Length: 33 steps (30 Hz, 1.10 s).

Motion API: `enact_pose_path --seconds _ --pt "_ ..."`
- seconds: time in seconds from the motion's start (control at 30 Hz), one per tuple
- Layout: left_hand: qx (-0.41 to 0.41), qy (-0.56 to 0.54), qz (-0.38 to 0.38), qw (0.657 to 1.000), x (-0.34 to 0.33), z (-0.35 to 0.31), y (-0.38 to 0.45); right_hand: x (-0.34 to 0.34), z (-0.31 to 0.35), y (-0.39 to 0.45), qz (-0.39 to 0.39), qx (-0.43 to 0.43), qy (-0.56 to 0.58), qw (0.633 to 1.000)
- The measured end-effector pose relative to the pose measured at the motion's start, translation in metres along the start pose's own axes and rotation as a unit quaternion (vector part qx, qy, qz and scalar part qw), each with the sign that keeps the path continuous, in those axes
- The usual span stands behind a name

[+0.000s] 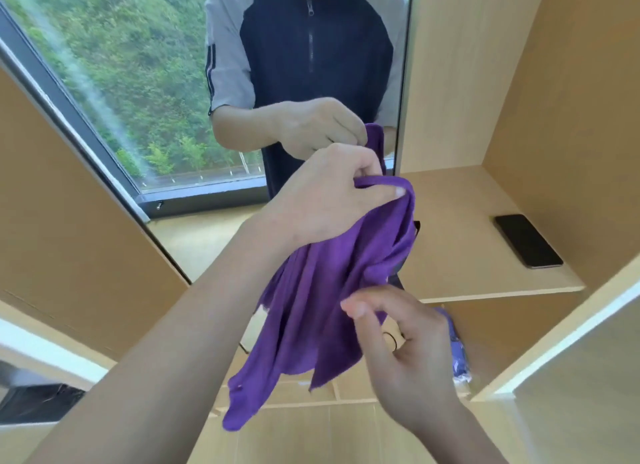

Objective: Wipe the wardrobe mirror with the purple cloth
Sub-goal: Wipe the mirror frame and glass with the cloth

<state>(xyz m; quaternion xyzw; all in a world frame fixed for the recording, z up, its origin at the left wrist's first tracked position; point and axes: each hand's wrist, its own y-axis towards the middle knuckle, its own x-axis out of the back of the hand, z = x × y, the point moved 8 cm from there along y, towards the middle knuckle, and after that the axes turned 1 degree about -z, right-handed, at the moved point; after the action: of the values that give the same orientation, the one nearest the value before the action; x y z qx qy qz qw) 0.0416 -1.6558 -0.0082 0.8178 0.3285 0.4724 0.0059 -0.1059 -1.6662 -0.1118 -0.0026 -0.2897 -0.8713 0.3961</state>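
Cloth [322, 290], purple, hangs before the mirror [145, 92], apparently not touching the glass. My left hand [325, 200] pinches its top edge so it drapes open. My right hand [401, 345], fingers loose, holds nothing, probably reaching to gather folds for wiping.

Left hand [325, 196] raised, fingers curled tight; right hand [405, 342] loosely curled.

Even, bright daylight fills my view, with the reflected window in the tall wardrobe mirror [145, 92] as its apparent source. Shadows are soft and faint. My near right hand [398, 342] is motion-blurred. Wide-angle distortion bends the pale wooden panels [571, 99] at the edges.
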Motion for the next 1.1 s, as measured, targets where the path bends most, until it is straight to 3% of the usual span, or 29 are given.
enact_pose_path --seconds 0.13,0.3,0.43,0.53,0.6,0.67,0.83,0.97,1.1 --pt "0.004 0.039 -0.002 0.999 0.016 -0.009 0.006 -0.023 0.017 0.013 -0.021 0.081 -0.080 0.993" --pt "-0.024 0.069 0.014 0.997 0.026 -0.029 0.009 -0.046 -0.014 0.058 -0.014 0.068 -0.242 0.968" --pt "-0.058 0.071 0.007 0.996 0.031 -0.029 0.004 -0.046 -0.039 0.091 0.009 0.060 -0.228 0.972" --pt "-0.103 0.083 -0.091 0.987 0.049 -0.024 -0.013 -0.044 -0.048 0.100 0.053 0.053 -0.280 0.957" --pt "-0.128 0.141 -0.202 0.961 0.070 -0.020 -0.026 -0.043 -0.055 0.104 0.118 -0.016 -0.332 0.936" --pt "-0.132 0.207 -0.261 0.934 0.082 -0.017 -0.034 -0.038 -0.046 0.117 0.135 -0.026 -0.331 0.933" --pt "-0.105 0.282 -0.268 0.915 0.087 -0.015 -0.034 -0.013 0.039 0.170 -0.054 0.166 -0.227 0.958" --pt "-0.048 0.309 -0.297 0.902 0.109 -0.012 -0.023 0.017 0.080 0.207 -0.176 0.215 -0.135 0.951" --pt "-0.044 0.357 -0.270 0.893 0.104 -0.010 -0.017 0.016 0.066 0.195 -0.204 0.215 -0.070 0.953"
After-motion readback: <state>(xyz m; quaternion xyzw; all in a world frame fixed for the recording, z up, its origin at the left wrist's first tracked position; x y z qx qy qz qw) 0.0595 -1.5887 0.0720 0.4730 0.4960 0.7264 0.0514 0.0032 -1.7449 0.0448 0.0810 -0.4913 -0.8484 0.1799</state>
